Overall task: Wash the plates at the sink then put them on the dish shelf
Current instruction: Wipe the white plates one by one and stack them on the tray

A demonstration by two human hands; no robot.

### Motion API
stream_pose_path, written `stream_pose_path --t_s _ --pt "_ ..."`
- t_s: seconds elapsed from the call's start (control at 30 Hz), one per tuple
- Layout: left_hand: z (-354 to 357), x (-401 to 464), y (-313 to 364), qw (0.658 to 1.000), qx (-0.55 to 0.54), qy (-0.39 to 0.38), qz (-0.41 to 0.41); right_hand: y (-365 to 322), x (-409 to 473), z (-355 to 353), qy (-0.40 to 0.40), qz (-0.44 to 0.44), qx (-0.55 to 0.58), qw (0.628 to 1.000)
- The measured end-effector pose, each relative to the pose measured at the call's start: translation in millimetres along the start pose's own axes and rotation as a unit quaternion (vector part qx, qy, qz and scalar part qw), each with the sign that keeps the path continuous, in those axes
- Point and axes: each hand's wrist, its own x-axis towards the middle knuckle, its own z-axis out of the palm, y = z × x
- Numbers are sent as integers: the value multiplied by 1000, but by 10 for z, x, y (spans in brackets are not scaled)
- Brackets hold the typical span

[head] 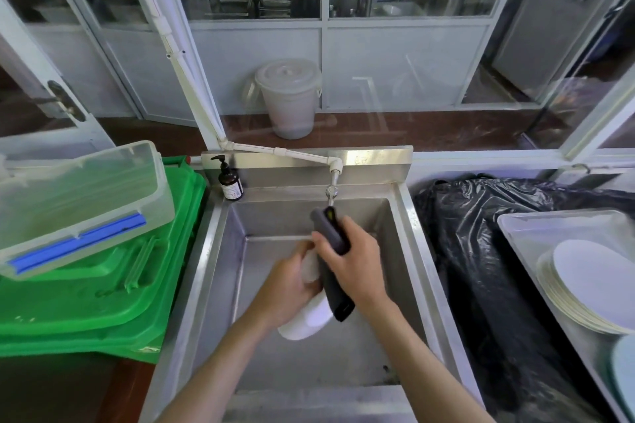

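The plate is white and sits tilted over the middle of the steel sink, held between my two hands. My left fingers curl round its upper rim, with the left hand covering much of its face. My right fingers wrap a dark grey cloth or sponge that lies pressed along the plate's right edge; the right hand grips it about midway, so one end sticks up toward the tap and the other hangs below my wrist. I cannot tell whether water is running.

At the sink's back left corner stands a dark pump bottle. To the left, a clear lidded box with a blue clip rests tilted on stacked green plastic lids; I can't make out its contents. Right of the sink a black bin bag lines a container. Further right, a metal tray holds a stack of white plates, with another pale dish just beside them at the frame's edge. Behind the glass, a lidded translucent bucket stands on the floor.
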Motion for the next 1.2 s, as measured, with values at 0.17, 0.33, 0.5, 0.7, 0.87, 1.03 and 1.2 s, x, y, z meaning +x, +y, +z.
stream_pose_path --t_s 0.17,0.33,0.5,0.7,0.87,1.03,1.2 --pt "8 -92 80 1000 15 5 -7 114 81 -51 82 34 -8 996" --pt "-6 -73 203 1000 11 1 7 -39 -19 18 57 -125 -72 988" --pt "-46 -133 283 998 68 -1 0 70 117 -122 91 6 -36 995" --pt "-48 -114 380 999 53 -6 10 -161 0 -82 84 -142 -42 985" --pt "-88 -205 414 999 35 15 8 23 42 -70 123 28 71 989" --pt "-87 -318 411 995 -45 83 16 129 216 -147 4 325 357 876" --pt "11 -397 375 983 -101 150 31 89 265 -320 -1 288 251 924"
